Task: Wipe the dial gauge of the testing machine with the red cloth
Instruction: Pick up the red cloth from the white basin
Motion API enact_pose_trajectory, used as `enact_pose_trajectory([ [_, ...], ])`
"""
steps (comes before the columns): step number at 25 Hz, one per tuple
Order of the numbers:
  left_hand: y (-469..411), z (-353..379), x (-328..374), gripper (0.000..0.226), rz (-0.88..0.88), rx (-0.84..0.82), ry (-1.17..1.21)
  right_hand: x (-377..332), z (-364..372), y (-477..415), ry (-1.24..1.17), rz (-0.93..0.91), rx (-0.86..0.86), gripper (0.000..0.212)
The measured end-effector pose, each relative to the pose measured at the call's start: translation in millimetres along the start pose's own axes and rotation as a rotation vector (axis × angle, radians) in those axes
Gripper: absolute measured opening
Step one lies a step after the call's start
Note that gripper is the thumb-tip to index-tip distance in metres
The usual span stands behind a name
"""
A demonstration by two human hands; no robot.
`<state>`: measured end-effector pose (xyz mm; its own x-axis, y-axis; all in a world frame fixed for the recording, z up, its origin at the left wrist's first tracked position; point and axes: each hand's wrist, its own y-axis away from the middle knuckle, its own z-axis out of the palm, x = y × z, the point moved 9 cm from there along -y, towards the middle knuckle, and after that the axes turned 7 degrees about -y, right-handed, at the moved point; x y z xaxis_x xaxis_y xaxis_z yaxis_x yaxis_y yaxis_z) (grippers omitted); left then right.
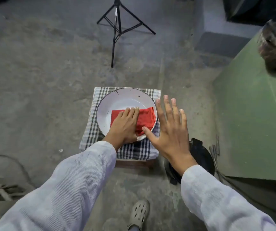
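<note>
Low at centre frame, the left hand (pixel 124 124) lies flat on the folded red cloth (pixel 146 118) in the white enamel bowl (pixel 125 99), not gripping it. The right hand (pixel 170 129) hovers spread and empty. A careless lift could unfold the cloth or tip the bowl off its checked-covered stool (pixel 92 130). No dial gauge is visible.

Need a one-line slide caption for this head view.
Left hand flat on the folded red cloth in a white bowl; right hand open beside it.
</note>
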<state>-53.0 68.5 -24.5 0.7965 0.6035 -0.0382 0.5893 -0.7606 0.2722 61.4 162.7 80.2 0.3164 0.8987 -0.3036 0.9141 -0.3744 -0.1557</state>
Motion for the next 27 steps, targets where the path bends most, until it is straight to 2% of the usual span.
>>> enact_pose_trajectory([
  [3,-16,21,0,0.109,0.007,-0.035,-0.079,12,18,3,-0.025,0.041,-0.013,0.099],
  [6,-35,26,0,0.096,-0.002,-0.006,-0.175,18,33,7,-0.034,0.049,-0.015,0.097],
  [7,-41,25,1,0.085,-0.001,0.029,-0.202,19,37,8,-0.034,0.045,-0.023,0.096],
  [9,-47,20,2,0.046,-0.007,0.094,-0.252,21,40,9,-0.04,0.046,-0.033,0.095],
  [11,-54,20,-8,0.021,-0.087,0.124,-0.148,25,42,9,-0.061,0.065,-0.038,0.094],
  [13,-54,17,-29,0.016,-0.263,0.123,0.194,29,41,8,-0.084,0.083,-0.037,0.093],
  [14,-50,16,-40,0.02,-0.362,0.132,0.439,29,40,7,-0.097,0.088,-0.036,0.093],
  [16,-38,17,-56,0.028,-0.541,0.162,1.105,26,34,4,-0.121,0.103,-0.023,0.093],
  [18,-34,23,-43,0.037,-0.556,0.078,1.81,21,25,-1,-0.148,0.109,0.004,0.092],
  [19,-33,22,-34,0.048,-0.503,0.022,2.056,17,19,-4,-0.158,0.106,0.022,0.091],
  [22,-24,6,-18,0.065,-0.328,-0.006,2.415,8,0,-13,-0.162,0.093,0.056,0.089],
  [25,-19,-17,1,0.072,-0.156,0.002,2.609,2,-26,-22,-0.16,0.077,0.107,0.09],
  [27,-18,-43,14,0.087,0.022,-0.012,2.674,1,-44,-28,-0.149,0.071,0.119,0.092],
])
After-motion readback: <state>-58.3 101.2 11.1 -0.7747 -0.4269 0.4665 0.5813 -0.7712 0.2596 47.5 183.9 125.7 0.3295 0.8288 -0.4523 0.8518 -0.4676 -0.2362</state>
